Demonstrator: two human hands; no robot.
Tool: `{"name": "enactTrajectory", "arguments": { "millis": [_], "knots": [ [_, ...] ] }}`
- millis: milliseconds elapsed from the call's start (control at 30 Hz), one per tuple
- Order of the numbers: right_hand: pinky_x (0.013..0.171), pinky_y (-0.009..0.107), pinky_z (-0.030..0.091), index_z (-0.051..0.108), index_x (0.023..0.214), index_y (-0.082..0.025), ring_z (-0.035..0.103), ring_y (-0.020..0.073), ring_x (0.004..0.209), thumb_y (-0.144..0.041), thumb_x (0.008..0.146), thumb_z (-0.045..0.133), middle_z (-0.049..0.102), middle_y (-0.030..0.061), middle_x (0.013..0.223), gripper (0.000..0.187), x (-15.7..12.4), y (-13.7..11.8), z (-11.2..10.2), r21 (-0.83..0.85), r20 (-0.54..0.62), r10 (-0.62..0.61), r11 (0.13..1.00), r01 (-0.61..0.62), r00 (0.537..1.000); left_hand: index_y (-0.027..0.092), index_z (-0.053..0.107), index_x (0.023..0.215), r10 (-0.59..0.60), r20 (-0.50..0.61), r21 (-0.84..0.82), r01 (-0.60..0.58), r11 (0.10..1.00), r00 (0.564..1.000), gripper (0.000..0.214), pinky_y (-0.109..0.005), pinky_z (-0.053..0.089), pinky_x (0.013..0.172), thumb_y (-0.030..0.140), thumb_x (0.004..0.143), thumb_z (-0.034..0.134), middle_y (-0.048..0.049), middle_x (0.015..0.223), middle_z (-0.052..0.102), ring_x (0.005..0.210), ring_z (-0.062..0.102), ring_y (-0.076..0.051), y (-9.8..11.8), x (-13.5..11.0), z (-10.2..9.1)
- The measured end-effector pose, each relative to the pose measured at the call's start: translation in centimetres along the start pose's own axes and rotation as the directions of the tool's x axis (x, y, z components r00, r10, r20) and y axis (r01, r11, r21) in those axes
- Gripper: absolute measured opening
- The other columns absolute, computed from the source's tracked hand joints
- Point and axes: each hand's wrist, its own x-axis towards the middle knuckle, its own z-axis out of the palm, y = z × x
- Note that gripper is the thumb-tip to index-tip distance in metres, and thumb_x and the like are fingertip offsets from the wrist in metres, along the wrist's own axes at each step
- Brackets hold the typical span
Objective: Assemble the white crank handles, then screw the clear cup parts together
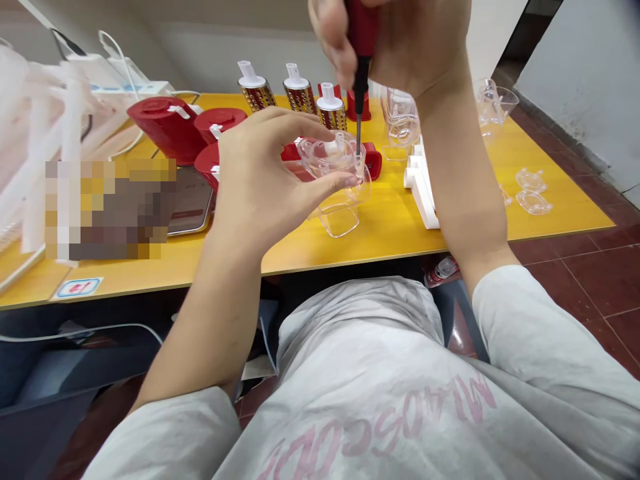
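1. Left hand (260, 175): thumb and fingers were closed in a firm pinch on a clear plastic housing (333, 157). The housing was held in the air above the table, at the person's front, between the two hands.
2. Right hand (400, 47): fingers were wrapped closed around the red handle of a screwdriver (361, 33). The top of the hand was cut off by the frame edge.
3. Tool position: the screwdriver stood nearly upright. Its metal tip was touching the right side of the housing.
4. Yellow table (550, 213): a clear plastic tray (335, 220) lay just below the left hand. Further clear plastic pieces (533, 193) lay at the right end.
5. Beyond the hands: three metal grater drums (299, 93) with white tops stood in a row. Red plastic containers (165, 127) lay to the left of them. White plastic parts (421, 190) lay just beside the right forearm.
6. Left end of the table: a pixelated patch (110, 207) hid the area, and its contents could not be identified.
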Motion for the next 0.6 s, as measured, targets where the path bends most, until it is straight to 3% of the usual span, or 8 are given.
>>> {"name": "enactTrajectory", "arguments": {
  "millis": [133, 200, 233, 300, 367, 467, 533, 600],
  "knots": [
    [0.04, 0.005, 0.019, 0.04, 0.062, -0.023, 0.024, -0.0034, 0.029, -0.032, 0.1, 0.0, 0.039, -0.0079, 0.049, 0.056, 1.8, 2.6, 1.9, 0.336, -0.101, -0.023, 0.94, 0.056, 0.995, 0.041, 0.079, 0.137, 0.041, 0.06, -0.091, -0.035, 0.995, 0.997, 0.043, -0.054, 0.071, 0.102, 0.057, 0.097, 0.079, 0.0001, 0.129, 0.088, 0.116, 0.084, -0.032, -0.7, 0.1, -0.4],
    [0.043, 0.005, 0.015, 0.029, 0.063, -0.026, 0.007, -0.0052, 0.031, -0.044, 0.101, -0.003, 0.023, -0.0112, 0.045, 0.053, 2.2, 3.1, 1.4, 0.497, -0.05, -0.072, 0.863, 0.087, 0.996, 0.041, 0.081, 0.132, 0.041, 0.057, -0.142, -0.033, 0.989, 0.998, 0.041, -0.054, 0.072, 0.102, 0.059, 0.095, 0.082, 0.0003, 0.125, 0.088, 0.115, 0.085, -0.033, -0.9, 0.2, -0.5],
    [0.044, 0.005, 0.019, 0.026, 0.065, -0.026, 0.009, -0.0059, 0.032, -0.047, 0.101, -0.01, 0.024, -0.0107, 0.046, 0.055, 2.2, 2.9, 1.0, 0.559, -0.016, -0.101, 0.824, 0.093, 0.995, 0.041, 0.082, 0.129, 0.032, 0.059, -0.16, -0.022, 0.987, 0.998, 0.039, -0.054, 0.071, 0.103, 0.059, 0.095, 0.083, 0.0, 0.125, 0.089, 0.117, 0.084, -0.033, -0.9, 0.2, -0.5],
    [0.046, 0.017, 0.041, 0.034, 0.068, -0.027, 0.041, 0.0015, 0.038, -0.045, 0.084, -0.043, 0.042, -0.0024, 0.051, 0.081, 1.9, 1.9, 0.1, 0.446, 0.263, 0.104, 0.869, -0.216, 0.959, 0.04, 0.083, 0.124, 0.005, 0.07, -0.177, 0.007, 0.984, 0.998, 0.035, -0.054, 0.071, 0.105, 0.058, 0.094, 0.085, -0.0006, 0.125, 0.088, 0.119, 0.084, -0.033, -1.0, 0.3, -0.5],
    [0.048, 0.021, 0.046, 0.04, 0.076, -0.028, 0.047, 0.004, 0.044, -0.054, 0.073, -0.053, 0.045, -0.0016, 0.055, 0.096, 1.3, 0.9, -0.3, 0.44, 0.295, 0.152, 0.855, -0.275, 0.943, 0.041, 0.083, 0.124, -0.008, 0.079, -0.18, 0.022, 0.983, 0.997, 0.035, -0.054, 0.071, 0.103, 0.057, 0.094, 0.085, -0.0007, 0.126, 0.088, 0.117, 0.084, -0.033, -1.2, 0.4, -0.4],
    [0.045, 0.007, 0.027, 0.031, 0.085, -0.03, 0.023, -0.0029, 0.04, -0.077, 0.095, -0.021, 0.03, -0.0117, 0.057, 0.071, 0.8, 0.6, 0.5, 0.548, 0.074, 0.137, 0.822, -0.155, 0.988, 0.042, 0.083, 0.127, -0.017, 0.067, -0.15, 0.027, 0.988, 0.998, 0.037, -0.054, 0.071, 0.101, 0.058, 0.095, 0.081, -0.0005, 0.127, 0.087, 0.113, 0.084, -0.032, -1.3, 0.3, 0.1],
    [0.044, 0.002, 0.009, 0.024, 0.087, -0.03, 0.008, -0.0035, 0.039, -0.072, 0.109, 0.001, 0.018, -0.0162, 0.057, 0.052, 0.8, 0.9, 1.3, 0.545, -0.108, 0.187, 0.832, -0.099, 0.976, 0.042, 0.083, 0.127, -0.022, 0.021, -0.102, 0.024, 0.995, 1.0, 0.036, -0.055, 0.07, 0.102, 0.059, 0.096, 0.078, -0.0006, 0.126, 0.087, 0.114, 0.084, -0.032, -1.3, 0.1, 0.7],
    [0.042, 0.004, 0.003, 0.021, 0.087, -0.03, 0.0, -0.0009, 0.038, -0.055, 0.114, -0.002, 0.01, -0.0162, 0.056, 0.043, 1.0, 1.1, 1.9, 0.457, -0.203, 0.247, 0.88, -0.131, 0.947, 0.041, 0.082, 0.127, -0.018, -0.027, -0.05, 0.016, 0.999, 0.999, 0.035, -0.056, 0.069, 0.102, 0.059, 0.097, 0.075, -0.0013, 0.124, 0.087, 0.117, 0.083, -0.033, -1.3, -0.2, 1.2]
  ]
}}
